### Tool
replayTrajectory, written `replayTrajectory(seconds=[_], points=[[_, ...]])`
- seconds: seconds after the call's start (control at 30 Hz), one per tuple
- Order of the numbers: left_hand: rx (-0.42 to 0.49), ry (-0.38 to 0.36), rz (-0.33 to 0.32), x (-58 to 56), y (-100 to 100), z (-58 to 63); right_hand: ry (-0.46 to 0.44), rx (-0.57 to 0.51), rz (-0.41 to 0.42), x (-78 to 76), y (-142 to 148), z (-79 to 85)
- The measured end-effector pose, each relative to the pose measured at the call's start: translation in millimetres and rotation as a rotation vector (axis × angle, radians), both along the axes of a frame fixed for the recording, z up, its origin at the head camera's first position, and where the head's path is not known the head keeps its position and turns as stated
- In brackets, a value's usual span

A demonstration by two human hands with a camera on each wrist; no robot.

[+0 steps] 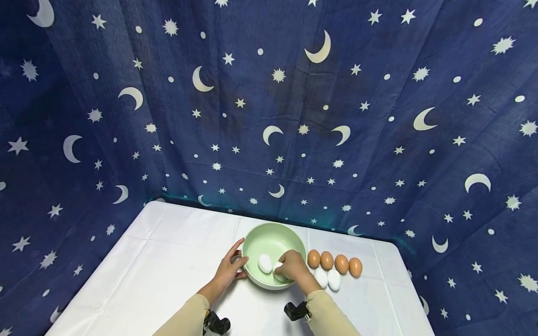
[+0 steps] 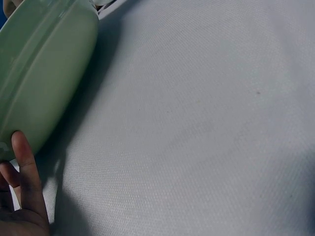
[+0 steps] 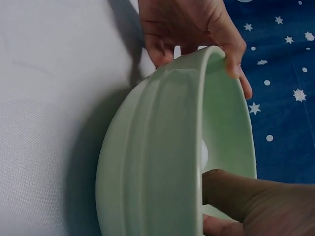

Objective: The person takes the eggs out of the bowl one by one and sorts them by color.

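From afar I see the left hand (image 1: 227,270) gripping the rim of a round pale-green bowl (image 1: 269,238) near the far edge of the white-clothed table (image 1: 168,266), the right hand (image 1: 295,266) inside pinching a white oval egg (image 1: 277,266) beside a second white egg (image 1: 265,263), with four brown eggs (image 1: 341,264) and two more white eggs (image 1: 334,280) toward the right edge.

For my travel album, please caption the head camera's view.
Left hand holding a bowl, right hand gripping a white egg inside; brown eggs and two white ones lie outside.
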State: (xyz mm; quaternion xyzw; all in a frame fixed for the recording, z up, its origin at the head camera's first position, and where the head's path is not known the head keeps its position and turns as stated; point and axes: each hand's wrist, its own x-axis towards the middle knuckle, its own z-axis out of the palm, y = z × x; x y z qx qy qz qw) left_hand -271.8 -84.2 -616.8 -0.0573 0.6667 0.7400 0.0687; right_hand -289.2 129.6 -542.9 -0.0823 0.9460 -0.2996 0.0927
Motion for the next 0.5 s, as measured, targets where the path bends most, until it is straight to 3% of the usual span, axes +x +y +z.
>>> replayTrajectory(seconds=[0.23, 0.5], points=[[0.005, 0.0, -0.012, 7.0, -0.4, 17.0, 0.009, -0.094, -0.019, -1.0, 4.5, -0.2], [0.017, 0.005, -0.015, 9.7, -1.0, 20.0, -0.023, -0.202, -0.086, -1.9, 9.6, -1.2]])
